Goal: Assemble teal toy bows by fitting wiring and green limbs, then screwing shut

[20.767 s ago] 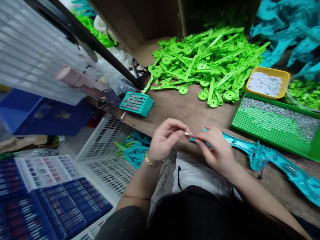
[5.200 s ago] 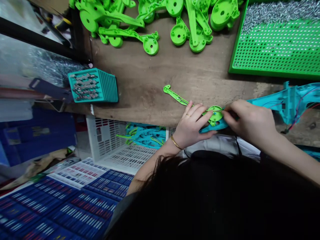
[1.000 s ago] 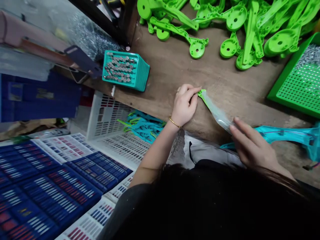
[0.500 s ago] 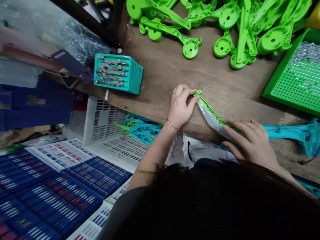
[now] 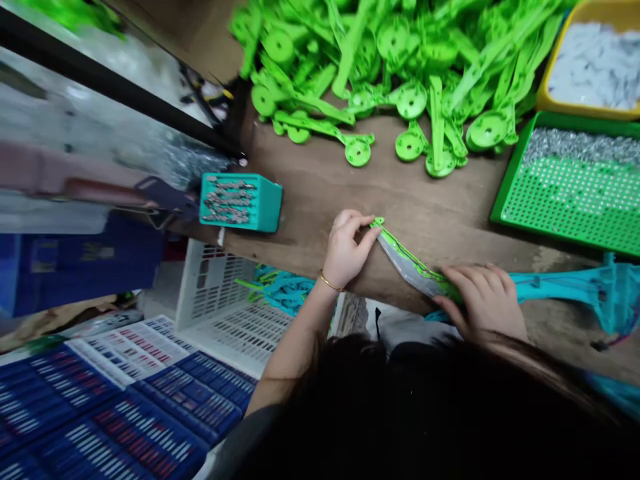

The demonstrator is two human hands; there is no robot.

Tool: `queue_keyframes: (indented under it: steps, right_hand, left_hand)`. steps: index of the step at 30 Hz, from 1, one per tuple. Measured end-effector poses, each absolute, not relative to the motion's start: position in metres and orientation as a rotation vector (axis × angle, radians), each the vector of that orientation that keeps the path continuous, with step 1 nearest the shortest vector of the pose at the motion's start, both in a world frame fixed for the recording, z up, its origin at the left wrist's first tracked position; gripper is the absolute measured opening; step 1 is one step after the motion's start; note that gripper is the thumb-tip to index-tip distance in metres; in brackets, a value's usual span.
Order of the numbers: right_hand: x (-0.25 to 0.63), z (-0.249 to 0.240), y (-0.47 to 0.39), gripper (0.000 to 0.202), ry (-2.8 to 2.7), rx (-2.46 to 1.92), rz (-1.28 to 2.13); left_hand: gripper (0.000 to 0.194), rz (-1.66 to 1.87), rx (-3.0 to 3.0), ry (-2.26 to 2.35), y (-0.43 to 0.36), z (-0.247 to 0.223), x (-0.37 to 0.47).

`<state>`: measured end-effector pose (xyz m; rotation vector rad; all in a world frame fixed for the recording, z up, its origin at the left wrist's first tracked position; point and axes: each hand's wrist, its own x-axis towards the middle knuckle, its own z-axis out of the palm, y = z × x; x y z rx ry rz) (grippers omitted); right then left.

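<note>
A long, narrow plastic piece, green along one edge and clear along the other, lies slantwise at the front of the wooden bench. My left hand, with a gold bangle at the wrist, pinches its far green tip. Over its near end my right hand rests with fingers curled round it, hiding that end. To the right of that hand a blue plastic part with thin wires lies on the bench.
Many green plastic parts are heaped at the back. A green tray of small metal pieces and a yellow bin stand right. A teal box of metal pins stands left; a white crate with blue parts sits below the bench edge.
The view has tilted up, so the bench things appear lower and more of the green heap and the yellow bin shows. Both hands keep their hold on the plastic piece.
</note>
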<state>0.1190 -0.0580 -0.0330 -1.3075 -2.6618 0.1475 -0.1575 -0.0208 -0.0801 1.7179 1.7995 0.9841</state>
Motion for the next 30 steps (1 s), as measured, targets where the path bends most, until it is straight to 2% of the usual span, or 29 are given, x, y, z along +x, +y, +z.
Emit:
queue_keyframes:
  steps: [4,6,8,10,13,16,20,22,24,27,30]
  right_hand:
    - [0.120,-0.038,-0.057,0.035,-2.655,-1.253,0.155]
    - [0.120,-0.041,-0.057,0.033,-2.644,-1.239,0.169]
    - [0.121,-0.044,-0.057,0.032,-2.630,-1.239,0.185]
    - [0.124,-0.045,-0.057,0.033,-2.624,-1.212,0.196]
    - [0.132,-0.038,-0.049,0.034,-2.562,-1.101,0.254]
    - [0.132,-0.023,-0.034,0.028,-2.313,-1.134,0.484]
    - [0.102,-0.005,-0.014,0.037,-1.606,-1.300,1.241]
    - [0.083,0.002,-0.010,0.047,-1.314,-1.186,1.614]
    - [0.070,0.008,-0.012,0.053,-1.233,-1.100,1.785]
    - [0.076,0.016,-0.017,0.048,-1.457,-1.120,1.617]
    - [0.104,0.017,-0.023,0.042,-1.896,-1.207,1.121]
  left_hand:
    - [0.020,0.946,1.773,1.903,0.019,-0.073,-0.177]
    - [0.035,0.902,1.836,2.078,0.046,-0.072,-0.183]
    - [0.059,0.799,1.877,2.197,0.071,-0.074,-0.183]
    - [0.068,0.691,1.907,2.221,0.086,-0.077,-0.180]
    - [0.047,0.645,1.943,2.138,0.089,-0.078,-0.177]
    - [0.026,0.861,1.907,2.004,0.066,-0.067,-0.173]
    - [0.020,1.368,1.876,1.756,0.010,-0.037,-0.144]
    - [0.021,1.479,1.999,1.575,-0.018,-0.023,-0.120]
    - [0.021,1.547,2.117,1.468,-0.040,-0.014,-0.097]
    - [0.017,1.519,2.166,1.442,-0.055,-0.010,-0.081]
    - [0.017,1.330,2.067,1.444,-0.052,-0.021,-0.097]
